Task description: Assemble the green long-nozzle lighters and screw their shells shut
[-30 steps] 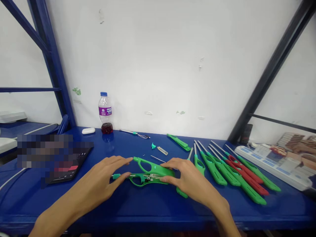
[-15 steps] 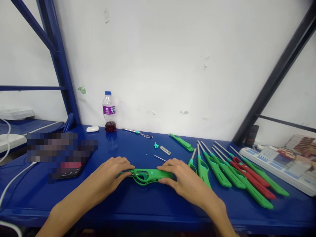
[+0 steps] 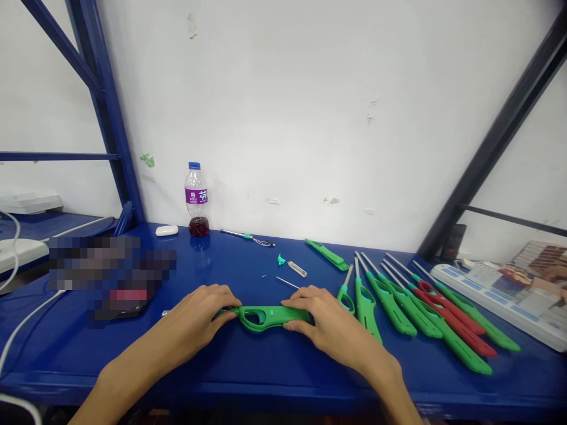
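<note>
A green lighter body [image 3: 272, 316] lies sideways between my two hands, just above the blue table. My left hand [image 3: 208, 310] pinches its left end, where the nozzle side is mostly hidden by the fingers. Around the right end of the handle, the fingers and thumb of my right hand [image 3: 316, 313] are closed. Behind the hands rest a teal trigger piece [image 3: 281, 259], a clear small tank [image 3: 297, 269] and a thin metal rod [image 3: 287, 282]. Farther back are a metal tube with wires [image 3: 248, 236] and a green half shell [image 3: 326, 254].
Several green lighters [image 3: 390, 307] and red ones [image 3: 463, 327] lie fanned out on the right, beside a white power strip [image 3: 500, 307]. A bottle [image 3: 196, 200] and a white case [image 3: 167, 231] stand at the back left. A phone [image 3: 128, 307] lies left on the blue table [image 3: 248, 369].
The lighter body has turned slightly between my hands, and less of its inside shows in the loop. A small metallic item now shows beside my left wrist. Both hands keep their grip.
</note>
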Motion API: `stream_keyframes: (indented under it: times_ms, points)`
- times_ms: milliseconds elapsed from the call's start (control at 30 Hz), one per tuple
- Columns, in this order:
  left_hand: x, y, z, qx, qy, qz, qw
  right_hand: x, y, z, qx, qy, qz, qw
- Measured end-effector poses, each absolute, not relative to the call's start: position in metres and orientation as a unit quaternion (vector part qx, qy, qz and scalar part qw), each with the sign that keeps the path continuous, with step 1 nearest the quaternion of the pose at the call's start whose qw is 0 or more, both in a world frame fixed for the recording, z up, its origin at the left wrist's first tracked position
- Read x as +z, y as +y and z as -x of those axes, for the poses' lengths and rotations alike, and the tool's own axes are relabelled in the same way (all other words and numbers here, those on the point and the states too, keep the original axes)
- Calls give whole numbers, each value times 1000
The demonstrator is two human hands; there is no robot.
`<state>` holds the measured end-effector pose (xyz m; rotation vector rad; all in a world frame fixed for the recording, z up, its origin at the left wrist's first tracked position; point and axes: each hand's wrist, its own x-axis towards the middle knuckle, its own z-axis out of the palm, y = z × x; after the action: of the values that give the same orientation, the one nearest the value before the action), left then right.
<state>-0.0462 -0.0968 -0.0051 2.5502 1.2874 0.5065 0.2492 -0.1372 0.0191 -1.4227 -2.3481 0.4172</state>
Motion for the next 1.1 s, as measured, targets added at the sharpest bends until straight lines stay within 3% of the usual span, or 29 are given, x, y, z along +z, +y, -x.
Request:
stream_keyframes:
  times_ms: [867, 1100]
  points:
    - [-5, -97, 40, 172, 441, -874, 115, 15, -135, -250, 141, -839, 493, 183]
    - [-13, -96, 33, 177, 455, -871, 62, 11, -138, -245, 122, -832, 508, 188]
